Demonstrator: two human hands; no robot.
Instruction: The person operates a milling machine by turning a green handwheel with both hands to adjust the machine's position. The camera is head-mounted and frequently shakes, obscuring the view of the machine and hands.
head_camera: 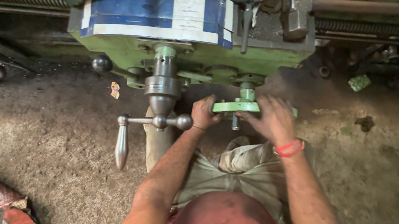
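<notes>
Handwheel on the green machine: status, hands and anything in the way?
Left hand and right hand both gripping the green handwheel. Wheel sits on the machine's apron. Steel crank handle just left of the left hand, not touching.

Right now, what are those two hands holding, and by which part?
Both hold the green handwheel on the lathe: the left hand grips its left rim, the right hand covers its right rim.

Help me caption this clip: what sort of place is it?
Likely a machine workshop: both hands, left and right, grip a green handwheel on a lathe carriage, above a grimy, dusty floor.
</notes>
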